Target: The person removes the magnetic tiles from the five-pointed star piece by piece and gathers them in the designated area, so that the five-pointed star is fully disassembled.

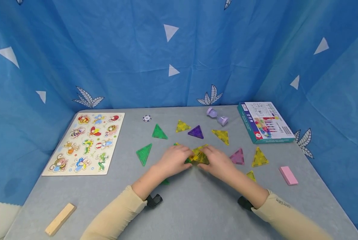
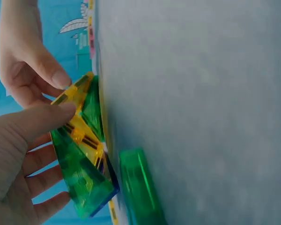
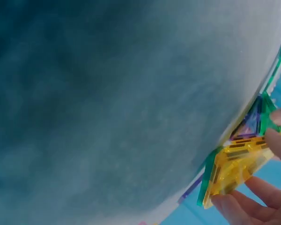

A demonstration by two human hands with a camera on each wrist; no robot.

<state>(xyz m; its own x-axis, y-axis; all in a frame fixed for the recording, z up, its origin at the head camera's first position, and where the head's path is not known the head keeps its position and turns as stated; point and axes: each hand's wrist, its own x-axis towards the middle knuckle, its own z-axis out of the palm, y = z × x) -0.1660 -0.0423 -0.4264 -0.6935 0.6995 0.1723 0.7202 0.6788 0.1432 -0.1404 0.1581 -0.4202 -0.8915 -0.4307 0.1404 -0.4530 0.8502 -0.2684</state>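
Between the two hands stands a small structure of translucent magnetic triangle tiles [image 1: 200, 156], yellow and green, with a bit of purple showing low down. My left hand [image 1: 175, 160] pinches its left side; in the left wrist view the thumb [image 2: 56, 117] lies on a yellow tile [image 2: 82, 129] and the fingers reach behind a green tile [image 2: 79, 171]. On the right, my right hand [image 1: 216, 161] grips a yellow tile [image 3: 239, 168] by its edges between thumb and fingers. Another green tile [image 2: 139, 185] lies on the table near the left hand.
Loose triangle tiles lie around: green [image 1: 144, 154], purple [image 1: 196, 132], yellow [image 1: 260, 157], pink [image 1: 238, 156]. An insect puzzle board [image 1: 112, 160], wooden block [image 1: 60, 219], poker chip [image 1: 147, 118], purple sand timer [image 1: 217, 116], box [image 1: 275, 121] and pink block [image 1: 288, 175] sit farther out.
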